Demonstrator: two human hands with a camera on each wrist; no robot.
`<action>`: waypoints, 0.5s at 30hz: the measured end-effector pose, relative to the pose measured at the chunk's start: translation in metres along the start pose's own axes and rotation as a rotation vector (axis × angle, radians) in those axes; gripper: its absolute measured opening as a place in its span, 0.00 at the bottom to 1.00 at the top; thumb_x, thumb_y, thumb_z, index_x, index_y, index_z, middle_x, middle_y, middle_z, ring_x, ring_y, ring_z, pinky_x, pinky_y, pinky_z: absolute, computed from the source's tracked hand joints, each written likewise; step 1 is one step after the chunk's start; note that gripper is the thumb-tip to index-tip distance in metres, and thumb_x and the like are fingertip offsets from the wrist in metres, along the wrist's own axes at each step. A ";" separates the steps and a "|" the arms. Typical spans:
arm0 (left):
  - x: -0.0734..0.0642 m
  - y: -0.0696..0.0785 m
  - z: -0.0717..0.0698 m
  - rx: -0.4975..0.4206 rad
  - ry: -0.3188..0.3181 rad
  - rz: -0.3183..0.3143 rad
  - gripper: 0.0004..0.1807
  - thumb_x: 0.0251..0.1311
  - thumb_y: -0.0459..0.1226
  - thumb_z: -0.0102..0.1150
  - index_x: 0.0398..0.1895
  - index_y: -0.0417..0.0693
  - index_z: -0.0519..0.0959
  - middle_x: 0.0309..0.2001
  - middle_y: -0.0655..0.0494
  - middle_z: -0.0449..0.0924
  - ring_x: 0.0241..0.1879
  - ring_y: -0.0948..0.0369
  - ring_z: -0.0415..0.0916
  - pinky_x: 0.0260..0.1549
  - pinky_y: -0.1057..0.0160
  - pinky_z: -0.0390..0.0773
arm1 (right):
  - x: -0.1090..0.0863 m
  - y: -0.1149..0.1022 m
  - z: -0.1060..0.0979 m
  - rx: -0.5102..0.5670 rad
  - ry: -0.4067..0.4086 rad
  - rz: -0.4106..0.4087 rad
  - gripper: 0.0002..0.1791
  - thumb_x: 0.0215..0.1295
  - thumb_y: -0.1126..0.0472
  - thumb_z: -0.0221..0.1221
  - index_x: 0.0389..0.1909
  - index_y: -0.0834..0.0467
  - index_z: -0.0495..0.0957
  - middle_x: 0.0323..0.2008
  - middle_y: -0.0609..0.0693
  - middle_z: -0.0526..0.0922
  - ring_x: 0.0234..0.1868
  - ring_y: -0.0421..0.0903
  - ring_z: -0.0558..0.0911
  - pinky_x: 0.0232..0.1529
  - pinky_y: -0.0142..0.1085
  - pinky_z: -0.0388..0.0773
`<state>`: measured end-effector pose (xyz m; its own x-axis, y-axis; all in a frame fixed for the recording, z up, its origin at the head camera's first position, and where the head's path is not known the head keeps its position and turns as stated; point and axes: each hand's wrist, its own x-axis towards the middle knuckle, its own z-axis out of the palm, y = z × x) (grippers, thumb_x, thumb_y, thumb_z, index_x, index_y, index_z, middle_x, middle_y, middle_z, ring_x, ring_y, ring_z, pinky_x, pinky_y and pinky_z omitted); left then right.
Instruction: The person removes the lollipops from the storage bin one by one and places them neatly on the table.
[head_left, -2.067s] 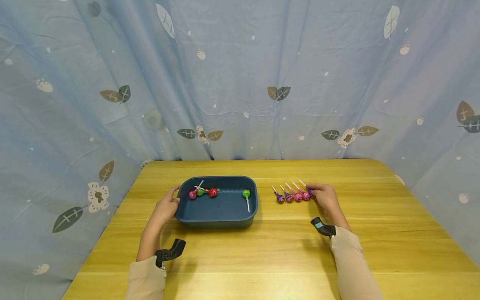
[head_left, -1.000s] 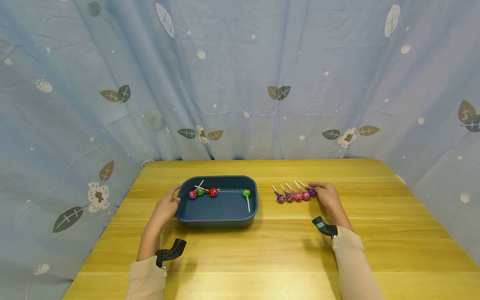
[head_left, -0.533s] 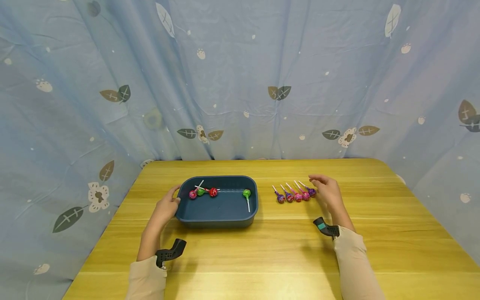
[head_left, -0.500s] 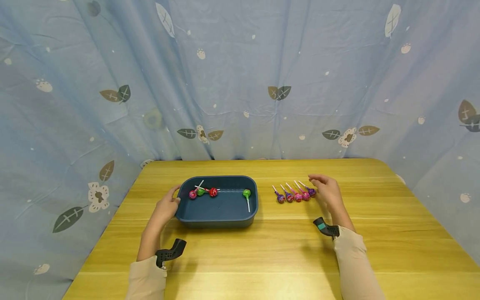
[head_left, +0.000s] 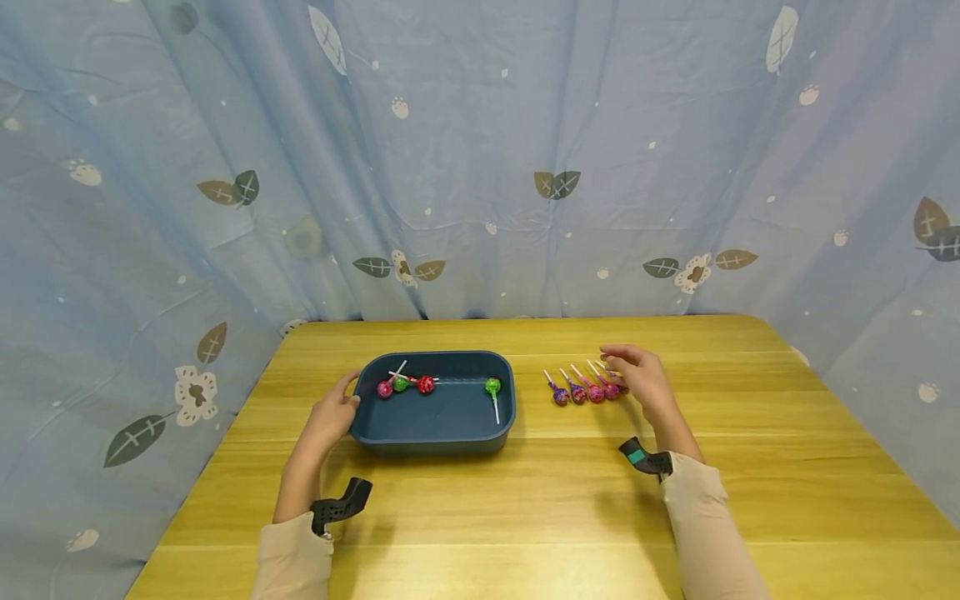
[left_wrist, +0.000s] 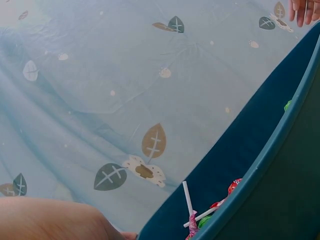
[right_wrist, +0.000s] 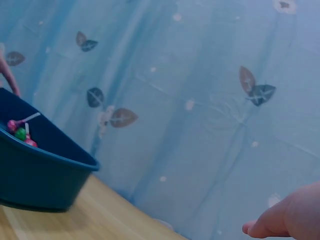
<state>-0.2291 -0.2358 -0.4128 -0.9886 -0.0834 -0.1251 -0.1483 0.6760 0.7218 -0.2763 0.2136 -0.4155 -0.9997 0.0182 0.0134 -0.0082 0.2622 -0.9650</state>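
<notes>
My left hand (head_left: 328, 418) grips the left end of a dark blue plastic bin (head_left: 435, 447). Inside the bin, a pink lollipop (head_left: 385, 389), a green lollipop (head_left: 402, 383) and a red lollipop (head_left: 426, 384) lie close together at the back left. Another green lollipop (head_left: 492, 386) lies alone at the right end, stick toward the front. Right of the bin is a slanted row of several lollipops, from a purple lollipop (head_left: 560, 397) to a pink lollipop (head_left: 611, 391). My right hand (head_left: 641, 379) hovers over the row's right end with nothing visible in it, partly hiding the last purple lollipop.
Everything stands on a wooden table (head_left: 480, 517). A blue patterned curtain (head_left: 480, 167) hangs behind its far edge and along the sides. Each wrist carries a black camera mount, one of them the right mount (head_left: 645, 458).
My right hand has let go of the rightmost purple lollipop, lifted, and then shifted left above the row. That lollipop moved slightly right earlier. The left hand and bin have not moved.
</notes>
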 end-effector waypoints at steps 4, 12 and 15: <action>0.000 0.000 0.000 0.004 0.003 -0.001 0.27 0.73 0.33 0.36 0.74 0.38 0.52 0.61 0.26 0.66 0.53 0.38 0.70 0.45 0.45 0.72 | 0.000 -0.002 0.014 0.001 -0.047 -0.013 0.20 0.75 0.64 0.47 0.62 0.69 0.70 0.58 0.66 0.73 0.57 0.60 0.73 0.55 0.51 0.71; 0.000 -0.001 0.000 -0.008 0.020 0.001 0.27 0.73 0.31 0.36 0.73 0.38 0.53 0.61 0.28 0.66 0.53 0.39 0.71 0.45 0.46 0.72 | -0.005 -0.009 0.049 0.068 -0.156 -0.062 0.19 0.72 0.64 0.52 0.60 0.66 0.72 0.57 0.64 0.75 0.58 0.62 0.73 0.54 0.52 0.72; 0.000 0.000 0.000 -0.011 0.020 0.003 0.27 0.73 0.32 0.37 0.73 0.38 0.53 0.61 0.27 0.66 0.54 0.39 0.70 0.46 0.46 0.72 | -0.007 -0.014 0.061 0.084 -0.195 -0.101 0.18 0.72 0.64 0.54 0.59 0.66 0.73 0.55 0.64 0.76 0.57 0.61 0.74 0.52 0.49 0.74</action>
<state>-0.2289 -0.2362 -0.4129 -0.9894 -0.0962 -0.1088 -0.1452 0.6684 0.7295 -0.2709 0.1507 -0.4186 -0.9789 -0.1928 0.0678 -0.1017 0.1716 -0.9799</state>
